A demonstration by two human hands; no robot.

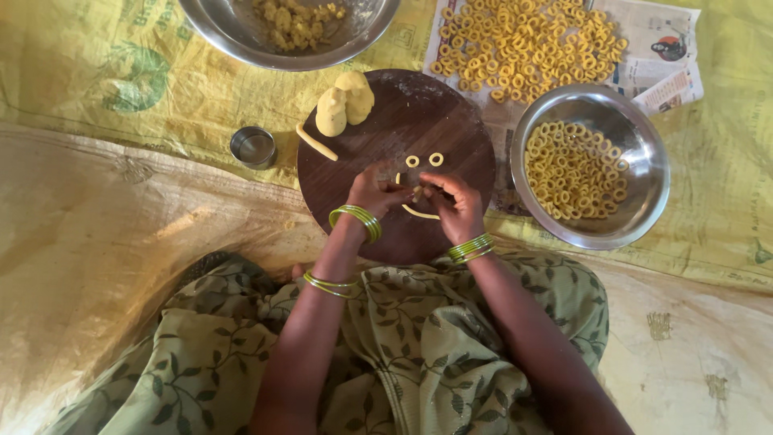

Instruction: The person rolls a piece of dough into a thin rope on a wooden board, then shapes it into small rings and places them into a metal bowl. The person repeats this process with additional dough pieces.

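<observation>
Hands (419,197) pinching dough strip (420,213), mid-board (338,181)

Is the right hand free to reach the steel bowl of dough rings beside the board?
Probably yes. The right hand works on the round board, and the steel bowl sits just to its right with nothing between them.

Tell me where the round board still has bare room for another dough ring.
Free: the board's upper right, beyond the two rings, and its left edge below the dough stick. Crowded: dough lumps at upper left; both hands over a dough strip at the lower middle.
</observation>
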